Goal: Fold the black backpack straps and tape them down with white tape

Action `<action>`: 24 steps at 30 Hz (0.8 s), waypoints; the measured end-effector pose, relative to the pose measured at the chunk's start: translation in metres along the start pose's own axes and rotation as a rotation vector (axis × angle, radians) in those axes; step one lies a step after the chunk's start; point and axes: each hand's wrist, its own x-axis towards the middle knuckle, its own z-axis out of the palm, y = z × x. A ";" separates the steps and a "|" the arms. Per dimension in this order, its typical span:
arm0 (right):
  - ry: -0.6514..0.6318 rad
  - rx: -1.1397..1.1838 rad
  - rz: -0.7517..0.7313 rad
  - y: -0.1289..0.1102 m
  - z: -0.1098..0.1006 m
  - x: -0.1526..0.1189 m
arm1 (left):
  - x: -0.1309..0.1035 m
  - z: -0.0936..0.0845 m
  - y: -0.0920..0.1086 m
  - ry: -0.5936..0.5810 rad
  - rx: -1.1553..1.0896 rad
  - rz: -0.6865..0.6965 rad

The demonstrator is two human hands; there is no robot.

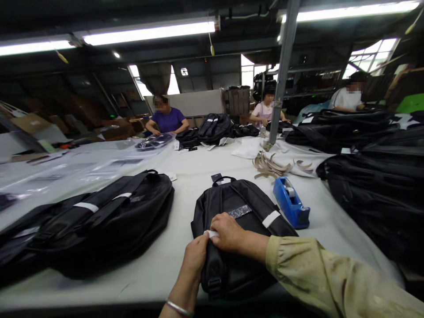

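Long lamps [150, 33] shine over a big, dim room with a wide white table [185, 172]. Near the middle of the table's near edge lies a black backpack [245, 270] with its straps facing up. The person's left hand [196, 252] and right hand [229, 232] are close together on one strap, and their fingers pinch a small white strip [212, 233] there. One more white band [270, 219] sits on the other strap. Just right of the backpack is a blue tape holder [291, 204], with curved brown strips [270, 165] behind it. More black bags [109, 221] lie toward the table's left edge. At the far edge, someone in a purple shirt [169, 120] bends over a flat thing.
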 end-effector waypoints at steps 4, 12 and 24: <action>-0.015 0.008 -0.081 0.003 -0.006 0.002 | 0.000 0.002 -0.005 -0.053 -0.093 -0.054; -0.018 0.013 -0.155 0.013 -0.002 0.007 | -0.001 -0.001 -0.004 -0.034 -0.022 -0.013; -0.105 -0.317 -0.246 0.007 -0.048 -0.046 | 0.002 0.000 -0.003 -0.016 -0.034 -0.069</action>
